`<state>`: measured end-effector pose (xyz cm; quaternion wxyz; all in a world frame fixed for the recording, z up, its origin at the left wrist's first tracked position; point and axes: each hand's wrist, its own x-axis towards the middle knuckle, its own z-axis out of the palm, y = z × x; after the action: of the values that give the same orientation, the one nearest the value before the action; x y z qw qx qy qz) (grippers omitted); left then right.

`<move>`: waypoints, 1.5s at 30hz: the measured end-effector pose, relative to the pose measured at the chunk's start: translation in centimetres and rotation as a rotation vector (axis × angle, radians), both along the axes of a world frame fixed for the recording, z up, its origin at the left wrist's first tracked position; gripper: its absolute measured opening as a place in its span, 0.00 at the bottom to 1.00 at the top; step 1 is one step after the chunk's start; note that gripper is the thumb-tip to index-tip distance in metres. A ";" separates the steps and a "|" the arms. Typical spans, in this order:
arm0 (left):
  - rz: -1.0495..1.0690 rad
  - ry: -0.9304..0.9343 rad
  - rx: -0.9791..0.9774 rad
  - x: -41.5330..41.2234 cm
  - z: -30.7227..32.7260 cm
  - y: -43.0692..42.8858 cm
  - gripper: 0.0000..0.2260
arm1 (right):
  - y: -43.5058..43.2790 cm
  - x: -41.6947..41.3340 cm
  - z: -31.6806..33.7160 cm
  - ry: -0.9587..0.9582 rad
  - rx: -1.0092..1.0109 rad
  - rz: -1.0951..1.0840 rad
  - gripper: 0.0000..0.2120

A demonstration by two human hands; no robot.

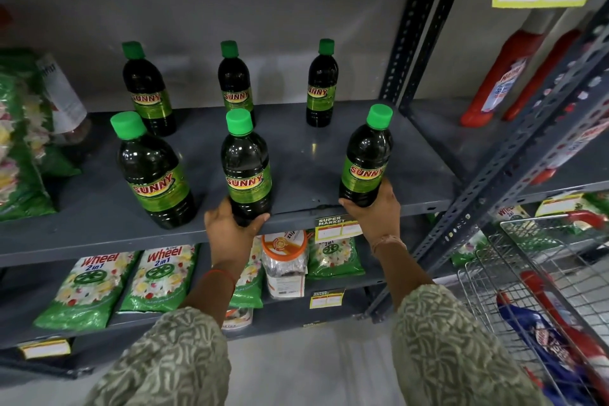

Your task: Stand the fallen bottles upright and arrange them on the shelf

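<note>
Several dark bottles with green caps and "SUNNY" labels stand upright on the grey shelf (313,155), in a back row and a front row. My left hand (230,227) grips the base of the front middle bottle (247,168) at the shelf's front edge. The front right bottle (365,158) is held low down by my right hand (372,208). A front left bottle (153,171) stands free and leans slightly in the wide-angle view. Three back bottles (146,89), (235,82), (321,86) stand apart near the wall.
Green detergent packs (19,135) sit at the shelf's left end. Wheel packs (89,290) and a jar (285,260) fill the shelf below. Red bottles (504,76) stand on the right-hand shelving. A wire trolley (543,290) with goods is at the lower right.
</note>
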<state>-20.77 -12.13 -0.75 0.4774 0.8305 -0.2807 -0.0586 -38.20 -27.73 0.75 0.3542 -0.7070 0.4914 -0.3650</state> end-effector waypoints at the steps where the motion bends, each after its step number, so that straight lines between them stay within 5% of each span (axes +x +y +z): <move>1: -0.016 0.012 0.002 0.0 0.1 0.1 0.27 | 0.1 0.0 0.0 -0.014 0.007 0.010 0.35; 4: -0.024 0.064 -0.057 -0.1 0.3 1.7 0.28 | 2.7 -0.1 -0.6 -0.118 0.013 -0.055 0.47; 6: 0.077 0.049 -0.152 0.0 0.1 4.1 0.31 | 6.7 0.6 -0.9 -0.110 -0.117 -0.093 0.46; 9: 0.302 -0.091 -0.229 1.2 0.2 7.0 0.41 | 10.5 3.8 -0.6 -0.073 -0.104 0.135 0.44; 12: 0.297 0.044 -0.186 4.1 1.3 7.3 0.46 | 10.3 8.4 0.7 0.002 0.054 0.379 0.51; 18: 0.189 0.089 -0.148 7.6 1.0 7.9 0.26 | 9.2 12.3 -0.1 0.029 0.120 0.303 0.34; 45: 0.106 0.103 -0.065 11.7 1.7 12.3 0.29 | 10.1 12.6 0.2 0.119 0.099 0.274 0.35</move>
<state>-9.03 0.21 0.95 0.5203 0.8243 -0.2131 -0.0665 -25.57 -17.64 0.93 0.4055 -0.7693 0.4280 -0.2462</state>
